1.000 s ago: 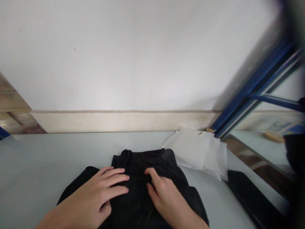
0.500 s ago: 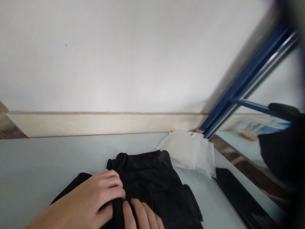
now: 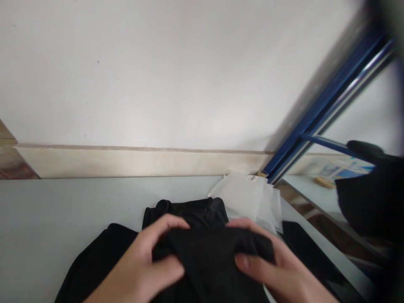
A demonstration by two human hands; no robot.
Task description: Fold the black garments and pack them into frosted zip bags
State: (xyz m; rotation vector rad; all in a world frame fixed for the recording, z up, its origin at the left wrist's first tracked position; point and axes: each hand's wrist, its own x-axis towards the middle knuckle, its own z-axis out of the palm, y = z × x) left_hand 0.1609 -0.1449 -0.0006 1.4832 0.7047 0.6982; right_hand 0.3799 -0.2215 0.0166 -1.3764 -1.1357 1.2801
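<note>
A black cloth garment [image 3: 211, 261] lies on the pale table at the bottom centre, and a fold of it is raised between my two hands. My left hand [image 3: 148, 256] pinches the left side of that fold, thumb below and fingers over the top. On the other side my right hand [image 3: 268, 256] grips the fold the same way. Behind them, the garment's gathered upper part [image 3: 189, 210] rests on the table. More black fabric [image 3: 101, 261] spreads to the left, under my left forearm.
Translucent plastic bags [image 3: 249, 193] lie behind the garment to the right. A long black flat object [image 3: 312, 256] rests along the table's right side. A blue metal frame [image 3: 293, 130] rises there, with a black item hanging from it. A white wall [image 3: 158, 75] stands behind the table [image 3: 63, 206].
Both hands have moved apart from close together on the garment. My right hand has shifted right and up, and a fold of cloth is now lifted between them.
</note>
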